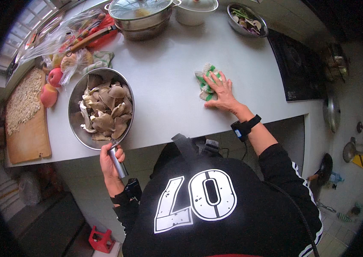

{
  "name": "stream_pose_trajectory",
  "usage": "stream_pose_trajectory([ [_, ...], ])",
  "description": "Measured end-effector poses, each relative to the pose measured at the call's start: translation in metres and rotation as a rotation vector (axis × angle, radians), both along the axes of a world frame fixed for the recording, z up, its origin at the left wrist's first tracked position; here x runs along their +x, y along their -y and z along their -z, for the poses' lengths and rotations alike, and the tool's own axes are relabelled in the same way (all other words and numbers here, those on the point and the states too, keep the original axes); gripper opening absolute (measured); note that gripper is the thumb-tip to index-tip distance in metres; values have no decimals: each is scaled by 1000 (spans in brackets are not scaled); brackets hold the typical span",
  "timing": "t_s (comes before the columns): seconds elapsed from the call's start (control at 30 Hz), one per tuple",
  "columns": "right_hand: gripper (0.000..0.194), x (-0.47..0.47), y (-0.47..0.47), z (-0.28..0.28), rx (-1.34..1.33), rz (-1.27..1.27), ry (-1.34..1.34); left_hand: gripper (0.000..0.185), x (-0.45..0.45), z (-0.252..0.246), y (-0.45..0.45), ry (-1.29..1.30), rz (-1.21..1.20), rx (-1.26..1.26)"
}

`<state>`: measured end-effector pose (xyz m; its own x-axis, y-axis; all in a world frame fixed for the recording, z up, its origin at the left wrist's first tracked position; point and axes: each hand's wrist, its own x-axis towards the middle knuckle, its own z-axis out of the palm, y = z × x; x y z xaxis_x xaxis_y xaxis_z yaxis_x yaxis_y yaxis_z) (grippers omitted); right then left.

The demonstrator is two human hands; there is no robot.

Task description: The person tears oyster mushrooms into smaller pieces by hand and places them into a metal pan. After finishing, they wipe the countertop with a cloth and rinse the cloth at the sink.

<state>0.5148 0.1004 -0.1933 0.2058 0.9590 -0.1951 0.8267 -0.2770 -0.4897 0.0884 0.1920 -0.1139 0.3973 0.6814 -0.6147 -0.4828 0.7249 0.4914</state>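
My left hand [109, 162] grips the metal handle [119, 164] of a steel bowl-shaped pan [76, 130] at the counter's front edge. Torn oyster mushrooms [106, 107] fill much of the pan. To the right, my right hand [222, 93] lies with spread fingers on a crumpled white and green cloth [205, 84]. The palm and fingertips press it flat against the white countertop [165, 96]; part of the cloth is hidden under the hand.
A wooden board [32, 141] bearing small pale pieces, two apples [49, 95] and plastic bags [82, 29] lie left. A lidded steamer pot [143, 24], a white lidded pot [194, 14] and a bowl of cut vegetables [248, 24] stand at the back. A black cooktop [297, 67] is right.
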Motion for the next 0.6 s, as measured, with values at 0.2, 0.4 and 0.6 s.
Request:
stream_pose_trajectory([
  [0.2,69,-1,7,18,249,109,-256,22,-1,-2,-2,-30,10,29],
  [0.4,40,17,10,28,409,561,-821,22,0,-5,-1,-25,15,39],
  [0.6,40,-4,-36,8,216,-191,-104,22,2,-10,1,-110,5,51],
])
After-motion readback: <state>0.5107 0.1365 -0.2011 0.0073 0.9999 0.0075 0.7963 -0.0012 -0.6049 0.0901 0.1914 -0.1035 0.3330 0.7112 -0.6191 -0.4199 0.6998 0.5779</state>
